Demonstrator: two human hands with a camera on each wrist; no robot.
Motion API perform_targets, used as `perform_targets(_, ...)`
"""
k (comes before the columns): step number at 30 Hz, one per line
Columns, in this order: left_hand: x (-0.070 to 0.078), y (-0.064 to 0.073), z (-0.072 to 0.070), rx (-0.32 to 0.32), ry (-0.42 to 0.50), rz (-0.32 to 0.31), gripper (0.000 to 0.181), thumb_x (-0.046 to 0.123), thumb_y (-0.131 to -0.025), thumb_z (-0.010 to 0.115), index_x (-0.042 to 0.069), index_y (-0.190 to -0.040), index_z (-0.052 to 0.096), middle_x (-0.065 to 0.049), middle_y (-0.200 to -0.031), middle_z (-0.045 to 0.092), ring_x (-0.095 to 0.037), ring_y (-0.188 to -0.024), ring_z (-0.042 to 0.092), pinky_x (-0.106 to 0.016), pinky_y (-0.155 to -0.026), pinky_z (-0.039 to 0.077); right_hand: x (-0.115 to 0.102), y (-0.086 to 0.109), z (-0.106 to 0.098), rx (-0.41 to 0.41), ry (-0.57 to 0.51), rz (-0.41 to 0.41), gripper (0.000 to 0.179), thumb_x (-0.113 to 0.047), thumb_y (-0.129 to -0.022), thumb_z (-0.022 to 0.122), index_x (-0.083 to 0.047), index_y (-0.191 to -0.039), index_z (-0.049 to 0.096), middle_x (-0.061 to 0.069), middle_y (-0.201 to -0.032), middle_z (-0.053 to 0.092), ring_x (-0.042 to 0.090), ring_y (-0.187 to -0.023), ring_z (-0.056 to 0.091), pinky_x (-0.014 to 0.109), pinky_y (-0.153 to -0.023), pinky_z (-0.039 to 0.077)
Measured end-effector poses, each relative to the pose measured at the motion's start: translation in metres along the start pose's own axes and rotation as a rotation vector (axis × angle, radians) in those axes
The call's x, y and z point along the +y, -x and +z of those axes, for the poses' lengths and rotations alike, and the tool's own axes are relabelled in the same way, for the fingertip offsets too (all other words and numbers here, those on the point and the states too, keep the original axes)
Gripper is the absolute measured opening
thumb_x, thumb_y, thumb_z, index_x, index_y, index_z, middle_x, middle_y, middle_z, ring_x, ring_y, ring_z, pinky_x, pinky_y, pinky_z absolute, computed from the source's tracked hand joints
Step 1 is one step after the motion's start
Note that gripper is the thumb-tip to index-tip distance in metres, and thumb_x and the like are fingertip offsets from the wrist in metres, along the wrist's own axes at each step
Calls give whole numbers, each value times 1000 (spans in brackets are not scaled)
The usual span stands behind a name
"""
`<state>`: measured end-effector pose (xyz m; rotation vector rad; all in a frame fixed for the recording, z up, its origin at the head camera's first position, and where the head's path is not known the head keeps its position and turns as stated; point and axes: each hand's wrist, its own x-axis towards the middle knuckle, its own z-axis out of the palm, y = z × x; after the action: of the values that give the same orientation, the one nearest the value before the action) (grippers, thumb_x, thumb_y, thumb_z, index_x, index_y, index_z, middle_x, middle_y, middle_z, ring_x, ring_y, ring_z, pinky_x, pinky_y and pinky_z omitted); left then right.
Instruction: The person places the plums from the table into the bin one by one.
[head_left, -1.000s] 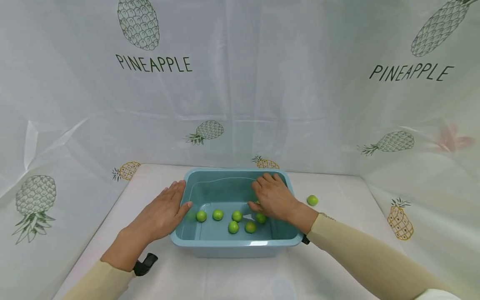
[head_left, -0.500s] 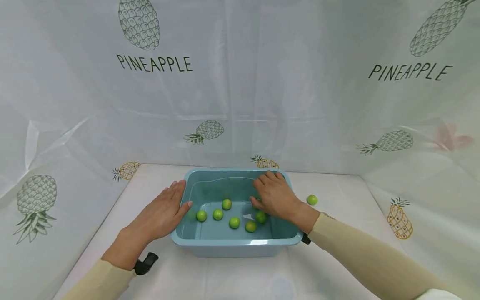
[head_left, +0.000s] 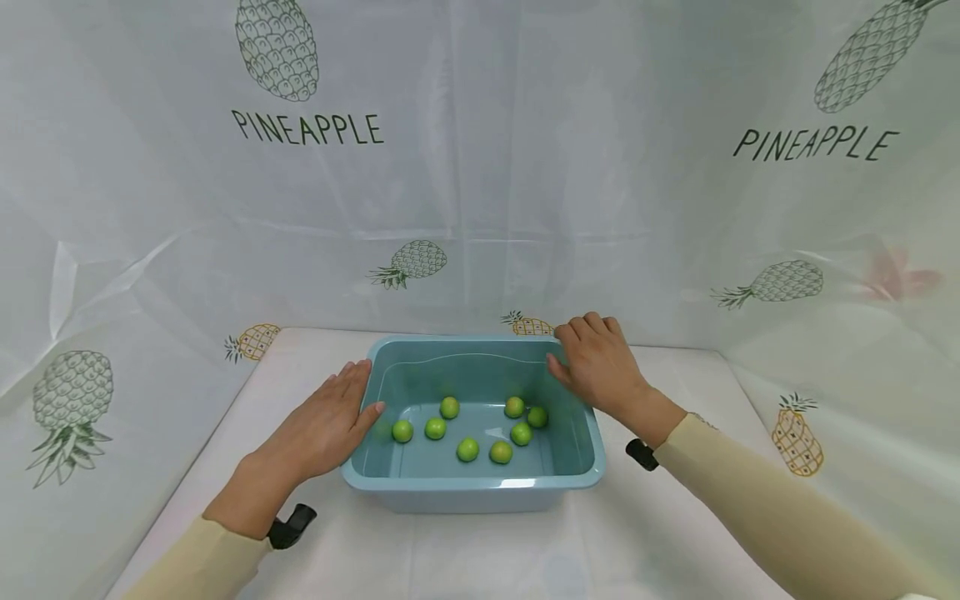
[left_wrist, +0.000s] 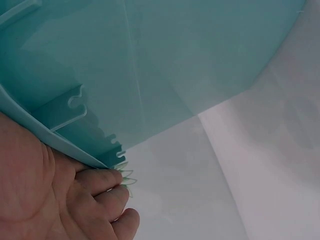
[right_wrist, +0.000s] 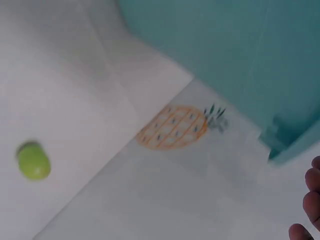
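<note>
A light blue plastic bin (head_left: 472,484) holds several small green limes (head_left: 467,450) spread over its floor. My left hand (head_left: 321,425) rests along its left rim, fingers straight and thumb over the edge. In the left wrist view those fingers (left_wrist: 102,205) lie against the bin's outer side, just below the lip. My right hand (head_left: 600,362) hovers at the back right corner of the rim, fingers loosely bent, with nothing visible in it. In the right wrist view a lone lime (right_wrist: 33,161) lies on the table outside the bin; the right arm hides it from the head view.
White cloth printed with pineapples covers the table (head_left: 330,350) and hangs as a backdrop (head_left: 480,167) behind and at both sides. The table's back edge runs close behind the bin. Each wrist wears a black strap (head_left: 292,527).
My right hand has risen out of the bin and moved right, over the rim. One lime rolled toward the back of the bin. The left hand keeps its place.
</note>
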<state>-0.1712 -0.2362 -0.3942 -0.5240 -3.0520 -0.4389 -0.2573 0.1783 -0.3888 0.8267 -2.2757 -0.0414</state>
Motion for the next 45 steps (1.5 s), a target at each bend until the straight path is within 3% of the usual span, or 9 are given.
perform_targets(4,0,0,0,2,9,2,74,38,-112,47,-9,-163,23,-26,-171,28,-47,-159,23,-61,-129,23,30,10,-1,14,32,40,31,-25,-93,74,1,-105,65,17,-95,68,37,-89,58,49,-72,48)
perform_targets(7,-1,0,-1,5,17,4,74,38,-112,47,-10,-163,23,-26,-171,28,-47,-159,23,-61,-129,23,50,23,1,-26,81,65,29,-21,-90,76,2,-103,64,17,-94,67,38,-89,58,51,-74,50)
perform_targets(16,0,0,-1,8,19,6,74,38,-112,47,-10,-163,23,-26,-171,28,-46,-159,23,-61,-129,23,79,79,21,-328,221,-7,37,-26,-89,82,0,-96,58,15,-94,62,36,-91,56,52,-83,51)
perform_targets(24,0,1,0,33,-26,21,73,36,-111,49,-11,-162,26,-29,-171,24,-48,-159,24,-62,-128,26,84,112,46,-489,265,-70,35,-23,-91,79,-1,-107,58,15,-111,64,36,-104,57,57,-94,51)
perform_targets(31,1,2,-1,31,-23,22,72,35,-112,49,-12,-162,25,-29,-171,25,-48,-158,24,-62,-128,26,85,120,55,-536,286,-43,30,-24,-92,76,-3,-105,58,12,-106,62,33,-100,56,56,-93,50)
perform_targets(45,-1,2,1,38,-25,18,72,35,-112,49,-12,-161,27,-29,-170,27,-48,-158,25,-62,-128,26,83,125,65,-534,287,-84,25,-18,-93,78,-3,-103,60,12,-103,63,33,-98,56,54,-90,49)
